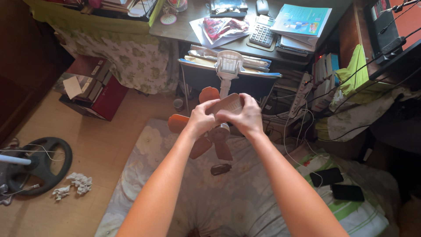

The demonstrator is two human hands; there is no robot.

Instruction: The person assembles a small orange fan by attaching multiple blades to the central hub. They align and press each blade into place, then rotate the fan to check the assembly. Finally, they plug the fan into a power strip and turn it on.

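Both my hands hold up a small fan with orange blades (179,123) above a floral mattress (144,175). My left hand (202,118) and my right hand (245,115) are closed around one pale blade or cover piece (226,104) at the fan's centre. A white motor housing (229,64) on a white neck rises behind the hands. A small dark part (220,169) lies on the mattress below the fan.
Two dark phones (326,176) (347,192) lie on a green striped cloth at right. A round dark fan base (41,163) and crumpled tissue (76,182) sit on the floor at left. A cluttered desk (184,27) with calculator (262,34) and books stands ahead, cables at right.
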